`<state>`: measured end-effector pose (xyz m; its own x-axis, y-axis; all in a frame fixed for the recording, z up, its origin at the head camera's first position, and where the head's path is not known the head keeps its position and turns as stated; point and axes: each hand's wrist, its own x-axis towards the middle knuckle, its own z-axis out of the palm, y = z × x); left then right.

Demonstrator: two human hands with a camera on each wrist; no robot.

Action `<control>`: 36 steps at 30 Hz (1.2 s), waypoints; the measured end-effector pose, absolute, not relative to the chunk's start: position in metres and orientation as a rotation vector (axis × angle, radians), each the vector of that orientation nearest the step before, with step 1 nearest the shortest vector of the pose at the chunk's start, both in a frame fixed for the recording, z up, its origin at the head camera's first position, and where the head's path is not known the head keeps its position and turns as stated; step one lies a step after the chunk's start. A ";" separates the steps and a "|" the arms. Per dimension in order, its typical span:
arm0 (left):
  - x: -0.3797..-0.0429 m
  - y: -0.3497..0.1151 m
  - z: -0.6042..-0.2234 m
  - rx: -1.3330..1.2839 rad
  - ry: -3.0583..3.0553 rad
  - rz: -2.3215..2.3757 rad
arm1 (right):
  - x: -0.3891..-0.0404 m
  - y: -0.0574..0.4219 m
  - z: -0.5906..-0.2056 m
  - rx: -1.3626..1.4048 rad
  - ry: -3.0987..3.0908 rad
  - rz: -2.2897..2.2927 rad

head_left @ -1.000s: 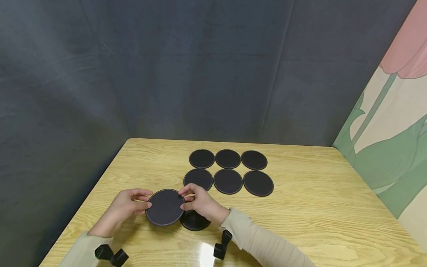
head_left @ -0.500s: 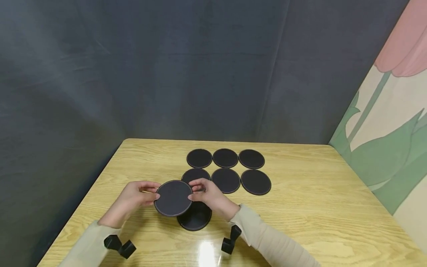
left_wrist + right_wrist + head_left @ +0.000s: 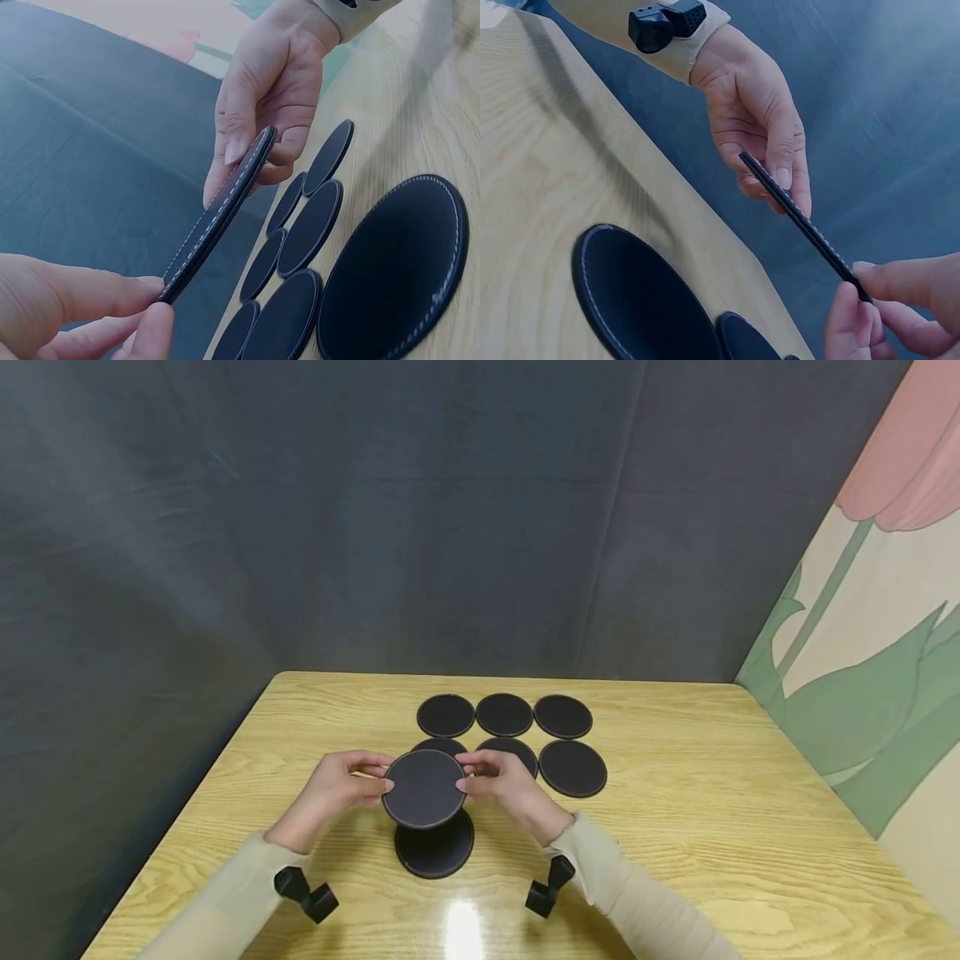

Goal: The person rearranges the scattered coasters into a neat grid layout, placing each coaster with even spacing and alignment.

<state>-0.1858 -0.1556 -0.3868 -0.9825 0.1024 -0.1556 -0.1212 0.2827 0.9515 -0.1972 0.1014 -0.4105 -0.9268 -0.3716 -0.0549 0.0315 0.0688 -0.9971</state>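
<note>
My left hand (image 3: 337, 785) and my right hand (image 3: 517, 792) pinch a round black coaster (image 3: 423, 789) between thumbs and fingers at opposite edges. It is held up above the table, tilted so its flat face shows in the head view. Light stitching runs around its rim, and seen edge-on in the right wrist view the coaster (image 3: 802, 221) shows a double layer. Below it another black coaster (image 3: 435, 850) lies flat on the wood, its far part covered by the held one. In the left wrist view that lying coaster (image 3: 394, 270) is close by, stitched along the edge.
Several more black coasters lie in two rows further back, such as the back-left coaster (image 3: 446, 716) and the front-right coaster (image 3: 573, 768). The held coaster and right hand partly hide the front row. Dark cloth (image 3: 450, 527) hangs behind the wooden table (image 3: 690, 810).
Both hands have carried the held coaster right and somewhat away from the body, from beside the near lying coaster to above its far edge. The coasters on the table have stayed put.
</note>
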 end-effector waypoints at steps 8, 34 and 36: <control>-0.193 -0.131 -0.390 0.037 2.336 1.819 | -0.199 0.126 -0.409 -0.203 1.994 -1.966; -0.193 -0.065 -0.419 0.148 2.227 1.844 | -0.180 0.192 -0.430 -0.173 2.151 -1.876; -0.192 -0.063 -0.421 0.166 2.221 1.839 | -0.178 0.195 -0.432 -0.178 2.154 -1.867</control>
<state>-0.1919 -0.0632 -0.4207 -0.9616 0.2466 -0.1205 -0.0724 0.1955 0.9780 -0.1785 0.1949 -0.4319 -0.9520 -0.2759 -0.1328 0.0921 0.1555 -0.9835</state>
